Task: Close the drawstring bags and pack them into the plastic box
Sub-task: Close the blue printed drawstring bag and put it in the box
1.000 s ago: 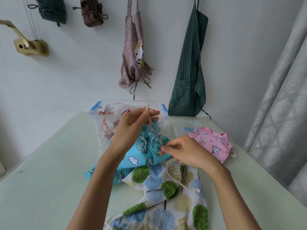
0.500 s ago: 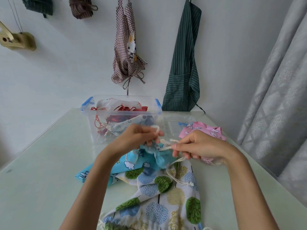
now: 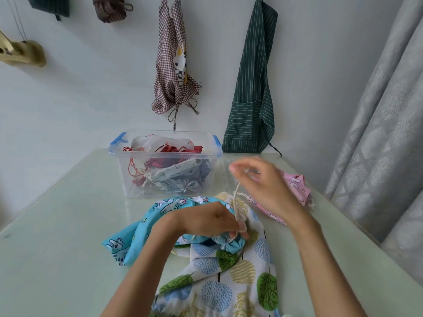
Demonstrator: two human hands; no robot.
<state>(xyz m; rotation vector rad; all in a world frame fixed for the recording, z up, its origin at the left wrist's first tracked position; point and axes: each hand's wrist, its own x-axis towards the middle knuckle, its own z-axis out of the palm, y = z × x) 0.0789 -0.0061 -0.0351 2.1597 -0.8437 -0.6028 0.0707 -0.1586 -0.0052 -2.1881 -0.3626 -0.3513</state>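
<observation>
A blue bag with white animal prints [image 3: 146, 227] lies on the table in front of the clear plastic box [image 3: 128, 170]. My left hand [image 3: 206, 221] pinches its gathered neck [image 3: 230, 243] low over the table. My right hand [image 3: 261, 186] is raised to the right and blurred, pulling a cream cord [image 3: 237, 202] that runs up from the neck. Under the blue bag lies a white bag with a tree-and-leaf print [image 3: 229, 282]. A pink bag [image 3: 297, 186] lies behind my right hand, partly hidden by it. Several closed bags, red and pale, fill the box.
The box stands at the back middle of the pale green table [image 3: 57, 248], its blue latches up. A checked apron [image 3: 175, 65] and a green striped apron [image 3: 251, 88] hang on the wall. A grey curtain [image 3: 377, 133] hangs along the right edge.
My left hand dropped from mid-air to the table with the blue bag's neck. My right hand rose up and to the right, drawing the cord out.
</observation>
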